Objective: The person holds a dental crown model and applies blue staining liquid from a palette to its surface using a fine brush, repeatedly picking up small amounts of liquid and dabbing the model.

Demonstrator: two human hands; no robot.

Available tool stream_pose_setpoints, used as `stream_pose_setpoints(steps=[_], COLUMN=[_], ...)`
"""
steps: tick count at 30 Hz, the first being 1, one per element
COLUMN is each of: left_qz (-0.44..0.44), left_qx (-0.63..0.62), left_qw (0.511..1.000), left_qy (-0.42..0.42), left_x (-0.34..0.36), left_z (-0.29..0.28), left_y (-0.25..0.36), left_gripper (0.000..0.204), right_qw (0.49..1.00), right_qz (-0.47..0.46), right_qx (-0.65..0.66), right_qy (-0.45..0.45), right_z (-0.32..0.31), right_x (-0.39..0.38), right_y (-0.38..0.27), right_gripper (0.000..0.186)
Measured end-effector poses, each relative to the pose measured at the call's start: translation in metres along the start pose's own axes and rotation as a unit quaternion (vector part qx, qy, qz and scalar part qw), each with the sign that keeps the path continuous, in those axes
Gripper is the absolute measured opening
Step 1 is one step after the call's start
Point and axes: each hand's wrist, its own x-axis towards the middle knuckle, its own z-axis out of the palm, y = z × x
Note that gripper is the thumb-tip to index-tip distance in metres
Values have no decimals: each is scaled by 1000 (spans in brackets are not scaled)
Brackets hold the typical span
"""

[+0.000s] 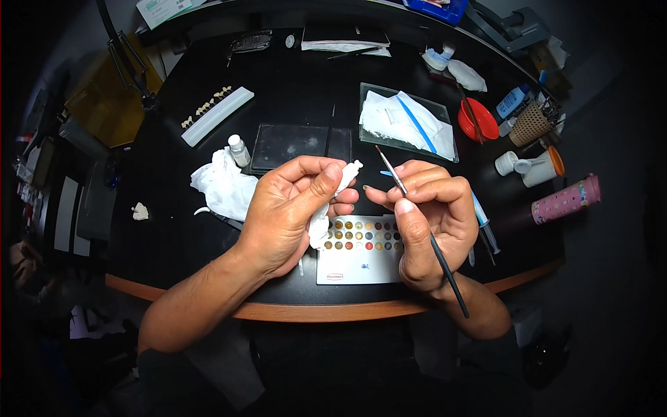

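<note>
My left hand point(295, 205) is closed on a crumpled white tissue point(349, 172), whose twisted end sticks up past the thumb. In my right hand point(434, 222), a thin brush point(445, 267) with a dark handle is pinched between thumb and fingers, its fine tip pointing up and left towards the tissue but apart from it. A tiny dark spot shows at a right fingertip; I cannot make out what it is. Below both hands lies a white palette point(358, 274) with rows of coloured wells, partly covered by the right hand.
A tooth-coloured sample row stands on a white holder point(219, 116). Around lie a tissue heap point(226, 187), a small bottle point(238, 151), a dark slab point(285, 142), a glass plate point(448, 149) with tissue, a red bowl point(477, 119), a pink bottle point(566, 199) and a syringe point(488, 226).
</note>
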Motion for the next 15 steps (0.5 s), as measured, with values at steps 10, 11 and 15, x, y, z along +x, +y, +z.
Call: stream_pose_setpoints(steps=[10, 11, 15], left_qz=[102, 219, 406], left_qx=[115, 238, 439], left_qw=[988, 945, 797], left_qy=[-30, -43, -81], left_x=[-2, 0, 2], left_z=[-2, -3, 1], left_y=[3, 2, 7], left_gripper=[26, 26, 22], right_qw=[1000, 1000, 1000], right_qz=[-9, -8, 4], right_qx=[-22, -22, -6], right_qy=[4, 5, 14], right_z=[-7, -8, -20], right_x=[3, 4, 4], right_y=[-3, -4, -8], right_gripper=[14, 14, 16])
